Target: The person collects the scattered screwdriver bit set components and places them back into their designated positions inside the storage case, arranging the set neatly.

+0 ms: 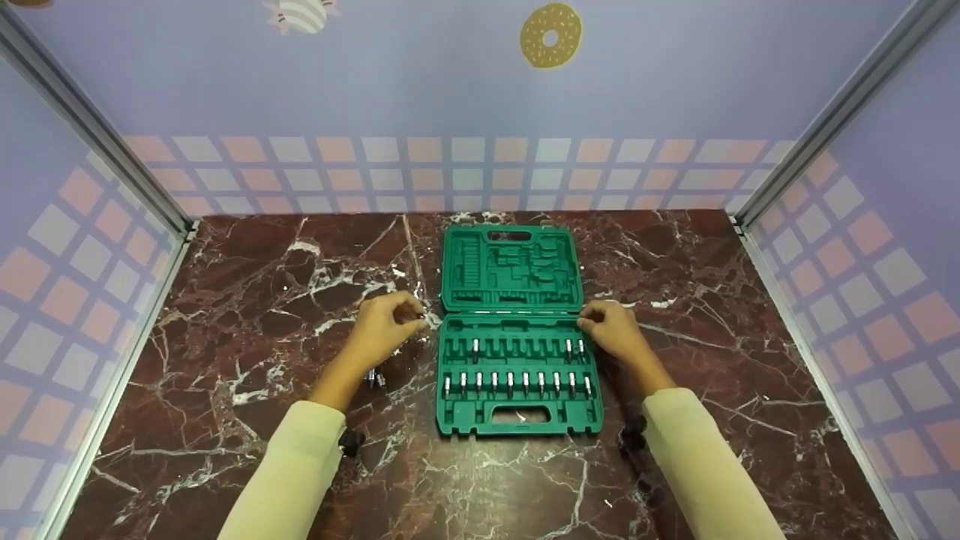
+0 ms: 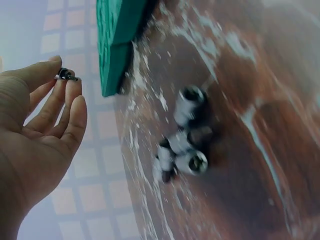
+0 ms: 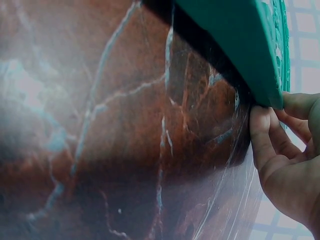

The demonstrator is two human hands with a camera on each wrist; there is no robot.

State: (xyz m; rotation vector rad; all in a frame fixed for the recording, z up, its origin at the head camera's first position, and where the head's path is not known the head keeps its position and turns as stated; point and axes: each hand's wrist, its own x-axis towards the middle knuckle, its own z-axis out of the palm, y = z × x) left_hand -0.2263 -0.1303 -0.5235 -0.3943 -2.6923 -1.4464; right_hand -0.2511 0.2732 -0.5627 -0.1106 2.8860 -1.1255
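Note:
An open green case [image 1: 517, 427] lies on the marble table, with metal bits [image 1: 510, 384] in a lower row and a few in the upper row. My left hand [image 1: 384, 326], just left of the case, pinches a small metal socket [image 2: 66, 74] between thumb and fingertips, seen in the left wrist view. At the case's right edge near the hinge, my right hand [image 1: 615, 330] touches the side with thumb and fingers; the right wrist view shows its fingers [image 3: 260, 120] at the green corner [image 3: 272, 95].
Several loose metal sockets [image 2: 190, 150] lie on the table [image 1: 247, 315] below my left hand, partly hidden by the left forearm in the head view. Patterned walls [image 1: 465, 90] stand behind and at both sides.

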